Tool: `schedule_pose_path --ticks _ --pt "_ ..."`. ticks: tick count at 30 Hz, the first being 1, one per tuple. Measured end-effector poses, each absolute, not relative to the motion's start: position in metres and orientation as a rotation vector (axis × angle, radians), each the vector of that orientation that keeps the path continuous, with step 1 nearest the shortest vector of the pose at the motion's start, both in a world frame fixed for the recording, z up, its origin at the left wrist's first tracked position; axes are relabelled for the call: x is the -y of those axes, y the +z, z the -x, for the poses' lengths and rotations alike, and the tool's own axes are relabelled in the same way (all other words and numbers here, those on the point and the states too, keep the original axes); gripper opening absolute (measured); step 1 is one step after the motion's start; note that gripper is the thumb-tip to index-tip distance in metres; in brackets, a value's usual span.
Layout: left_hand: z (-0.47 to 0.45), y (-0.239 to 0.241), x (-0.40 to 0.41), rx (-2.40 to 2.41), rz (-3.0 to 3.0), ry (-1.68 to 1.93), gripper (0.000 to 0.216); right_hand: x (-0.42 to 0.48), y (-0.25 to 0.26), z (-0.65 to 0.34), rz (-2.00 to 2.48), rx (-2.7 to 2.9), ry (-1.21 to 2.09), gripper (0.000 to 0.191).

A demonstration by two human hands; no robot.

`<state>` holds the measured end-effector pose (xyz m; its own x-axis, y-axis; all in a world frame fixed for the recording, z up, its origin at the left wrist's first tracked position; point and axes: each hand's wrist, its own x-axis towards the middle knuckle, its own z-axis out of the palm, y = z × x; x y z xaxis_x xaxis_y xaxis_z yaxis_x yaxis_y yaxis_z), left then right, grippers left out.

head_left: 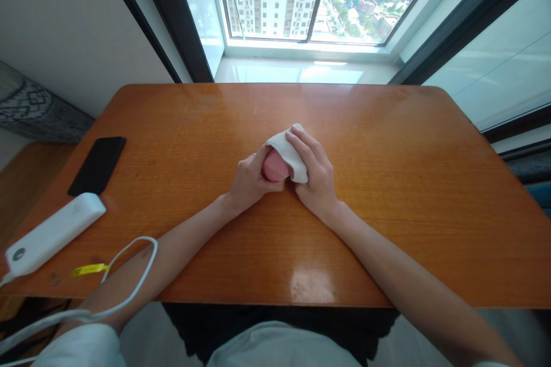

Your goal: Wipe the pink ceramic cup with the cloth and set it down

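Over the middle of the table, my left hand (pixel 250 181) is closed around a smooth, rounded pink object (pixel 275 166). Its kind I cannot make out, since fingers and cloth hide much of it. A white cloth (pixel 289 150) is draped over the far and right sides of the pink object. My right hand (pixel 317 176) grips that cloth from the right, its fingers curled over the top and pressing it against the object. The two hands are close together.
On the wooden table (pixel 413 195), a black phone (pixel 97 165) lies at the left. Nearer sits a white power strip (pixel 55 234). A white cable (pixel 148 266) with a yellow tag (pixel 90 269) loops over my left forearm. A window (pixel 310 0) is beyond the far edge.
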<state>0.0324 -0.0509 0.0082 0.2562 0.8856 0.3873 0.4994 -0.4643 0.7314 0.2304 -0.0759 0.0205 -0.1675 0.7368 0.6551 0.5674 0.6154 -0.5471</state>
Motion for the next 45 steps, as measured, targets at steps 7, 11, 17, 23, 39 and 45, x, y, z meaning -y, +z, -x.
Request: schedule_pose_path --ticks 7,11,17,23,39,45 --pt "-0.0294 -0.0001 0.0480 -1.265 -2.038 1.046 0.050 0.0814 0.0215 -0.2263 1.031 2.002 0.019 0.082" --pt "-0.0309 -0.0014 0.0479 -1.264 -2.036 1.068 0.050 0.0786 0.0206 -0.2274 1.006 1.967 0.014 0.075" --pt "-0.0298 -0.0004 0.0482 -1.273 -2.045 1.069 0.053 0.0792 0.0210 -0.2276 1.013 1.953 0.059 0.076" --pt "-0.0308 -0.0026 0.0476 -1.270 -2.064 1.077 0.056 0.0786 0.0194 -0.2287 1.007 1.961 0.039 0.079" --pt "-0.0311 0.0007 0.0488 -1.267 -2.066 1.051 0.053 0.0788 0.0188 -0.2294 1.022 1.952 0.047 0.079" --pt "-0.0318 0.0012 0.0478 -1.253 -2.061 1.086 0.054 0.0792 0.0210 -0.2293 1.020 1.956 0.044 0.080"
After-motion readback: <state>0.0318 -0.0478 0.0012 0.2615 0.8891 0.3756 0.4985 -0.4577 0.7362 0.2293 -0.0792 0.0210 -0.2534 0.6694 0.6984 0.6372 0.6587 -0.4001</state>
